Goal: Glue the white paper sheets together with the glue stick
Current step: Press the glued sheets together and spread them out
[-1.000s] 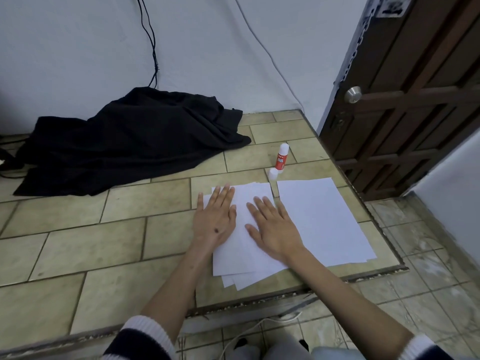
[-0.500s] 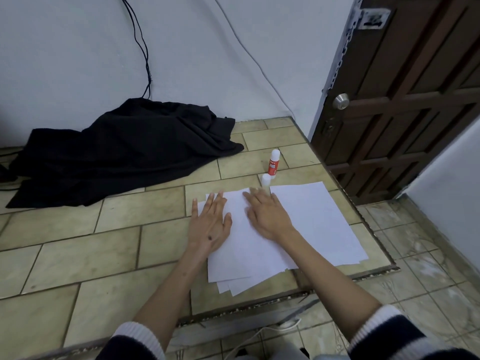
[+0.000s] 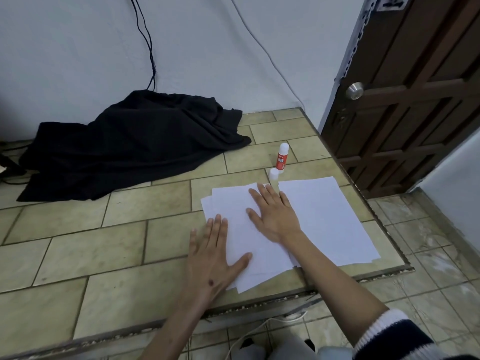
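Both hands, left (image 3: 213,255) and right (image 3: 272,216), apparently flat on paper sheets (image 3: 244,229).

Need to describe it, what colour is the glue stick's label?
Red with white lettering, on a white glue stick; the head view shows it.

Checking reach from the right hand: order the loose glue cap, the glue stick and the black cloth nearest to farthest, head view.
From the right hand, flat on the stacked sheets:
1. Glue cap, just past its fingertips.
2. Glue stick, upright, right behind the cap.
3. Black cloth, far back-left by the wall.
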